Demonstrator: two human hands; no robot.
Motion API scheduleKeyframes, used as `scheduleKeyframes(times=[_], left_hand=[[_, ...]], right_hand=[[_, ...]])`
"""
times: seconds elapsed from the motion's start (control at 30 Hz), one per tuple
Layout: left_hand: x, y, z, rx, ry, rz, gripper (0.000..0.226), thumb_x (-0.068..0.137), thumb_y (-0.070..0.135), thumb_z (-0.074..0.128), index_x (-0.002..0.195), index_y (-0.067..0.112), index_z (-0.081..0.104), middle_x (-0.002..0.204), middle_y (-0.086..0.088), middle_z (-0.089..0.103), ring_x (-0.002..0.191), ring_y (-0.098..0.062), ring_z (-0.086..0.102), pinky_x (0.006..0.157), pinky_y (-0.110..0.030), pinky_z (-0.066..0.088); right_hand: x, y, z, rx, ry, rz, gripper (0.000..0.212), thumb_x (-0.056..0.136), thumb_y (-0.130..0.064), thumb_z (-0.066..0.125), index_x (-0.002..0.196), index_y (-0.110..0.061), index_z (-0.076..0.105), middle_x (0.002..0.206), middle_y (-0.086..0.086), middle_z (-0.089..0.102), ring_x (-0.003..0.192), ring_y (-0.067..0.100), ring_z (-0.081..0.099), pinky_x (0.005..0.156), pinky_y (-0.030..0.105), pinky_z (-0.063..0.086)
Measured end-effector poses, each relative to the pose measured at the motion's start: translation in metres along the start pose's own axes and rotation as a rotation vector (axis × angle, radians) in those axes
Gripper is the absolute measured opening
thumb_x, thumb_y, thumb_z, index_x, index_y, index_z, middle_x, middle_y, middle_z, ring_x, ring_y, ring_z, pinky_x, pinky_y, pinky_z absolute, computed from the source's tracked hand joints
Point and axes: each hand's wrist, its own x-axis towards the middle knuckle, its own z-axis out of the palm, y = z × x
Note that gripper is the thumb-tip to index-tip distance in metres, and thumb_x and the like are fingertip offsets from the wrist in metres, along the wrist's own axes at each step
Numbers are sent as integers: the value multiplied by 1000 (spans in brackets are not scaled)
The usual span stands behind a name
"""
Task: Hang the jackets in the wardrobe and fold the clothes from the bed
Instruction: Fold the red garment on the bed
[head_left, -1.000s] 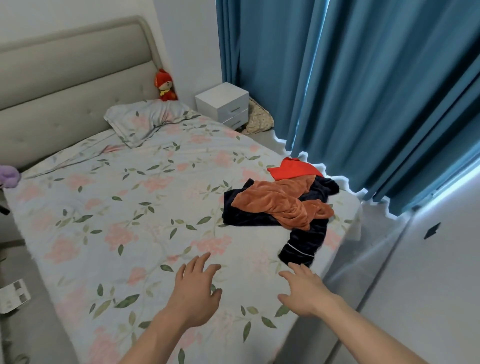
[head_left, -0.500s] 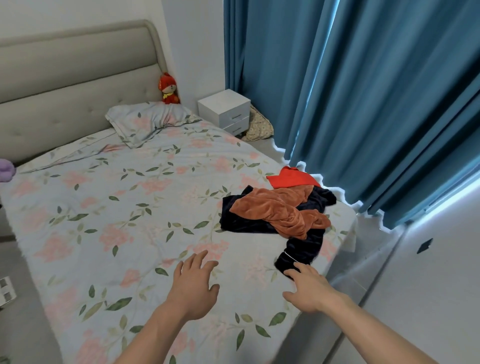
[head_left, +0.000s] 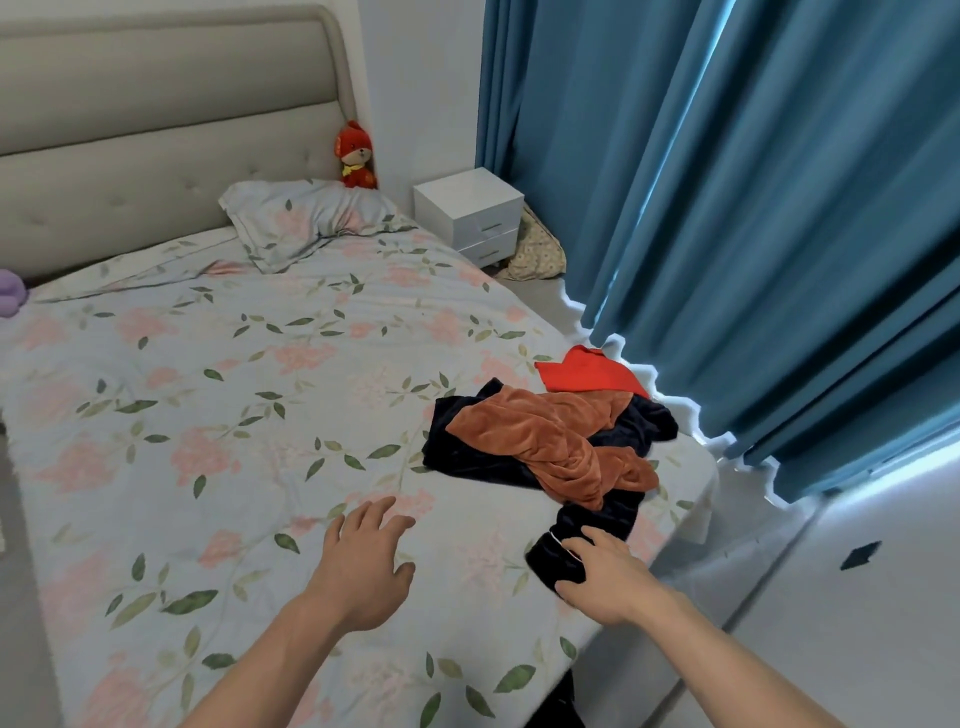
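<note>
progress: early, nothing folded, wardrobe not in view | clothes: heap (head_left: 550, 441) lies unfolded at the bed (head_left: 208, 415) right edge | right hand (head_left: 605, 579): fingers closing on the dark garment (head_left: 582, 525) end; left hand (head_left: 366, 558): spread, holds nothing

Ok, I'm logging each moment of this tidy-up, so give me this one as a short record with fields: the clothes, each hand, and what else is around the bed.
clothes pile: dark navy garment at the bottom, rust-orange velvet garment crumpled on top, red garment at the far edge
location: near right corner of the bed
right hand: on the near end of the navy garment, fingers starting to curl on it
left hand: open above the floral cover, holding nothing
folded so far: nothing visible
surroundings: pillow, red plush toy, white nightstand, blue curtains
</note>
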Motion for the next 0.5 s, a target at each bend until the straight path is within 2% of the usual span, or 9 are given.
scheduleKeyframes(times=[0.23, 0.5], left_hand=[[98, 76, 18, 1, -81, -153, 60, 100, 45, 49, 156, 35, 32, 170, 4, 10, 157, -22, 8, 127, -47, 8], [193, 157, 8, 0, -99, -194, 58, 99, 42, 50, 154, 34, 35, 170, 3, 13, 156, -20, 11, 127, -44, 9]], right_hand=[[100, 88, -50, -31, -115, -61, 74, 97, -53, 52, 162, -28, 25, 172, 2, 6, 158, 29, 7, 125, 48, 22], [192, 168, -115, -78, -150, -76, 69, 98, -48, 53, 159, -27, 28, 168, 3, 13, 154, 30, 15, 122, 49, 28]])
